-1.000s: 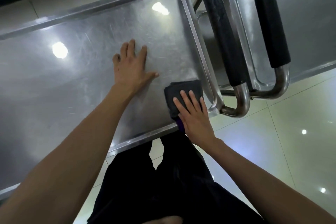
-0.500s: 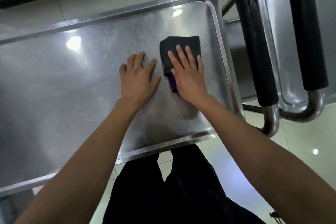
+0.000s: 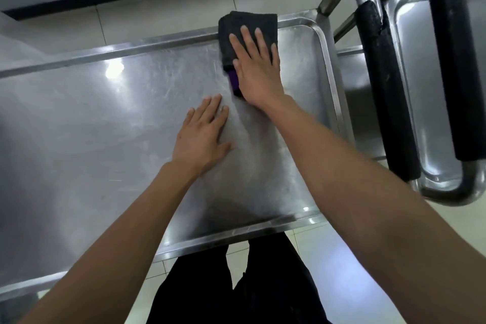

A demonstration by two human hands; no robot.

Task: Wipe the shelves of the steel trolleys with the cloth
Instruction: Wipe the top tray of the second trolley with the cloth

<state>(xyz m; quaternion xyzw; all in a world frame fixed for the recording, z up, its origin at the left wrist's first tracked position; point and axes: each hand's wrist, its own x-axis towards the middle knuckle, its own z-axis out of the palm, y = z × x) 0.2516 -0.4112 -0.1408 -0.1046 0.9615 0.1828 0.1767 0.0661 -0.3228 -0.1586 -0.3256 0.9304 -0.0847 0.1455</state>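
Observation:
A steel trolley's top shelf [image 3: 105,118] fills the middle of the head view. A folded dark grey cloth [image 3: 236,26] with a purple edge lies at the shelf's far rim, partly over it. My right hand [image 3: 256,66] presses flat on the cloth with straight fingers. My left hand [image 3: 203,137] rests flat on the bare steel, nearer to me and a little left of the cloth.
A second steel trolley [image 3: 413,87] stands right beside the first on the right. Two curved push handles with black foam grips [image 3: 384,81] [image 3: 457,73] rise between and over them. Pale floor tiles [image 3: 368,258] lie below, and my dark trousers [image 3: 236,284] touch the near rim.
My right hand has slid the cloth from the shelf's near right corner across to the far rim. My left hand has stayed flat on the shelf.

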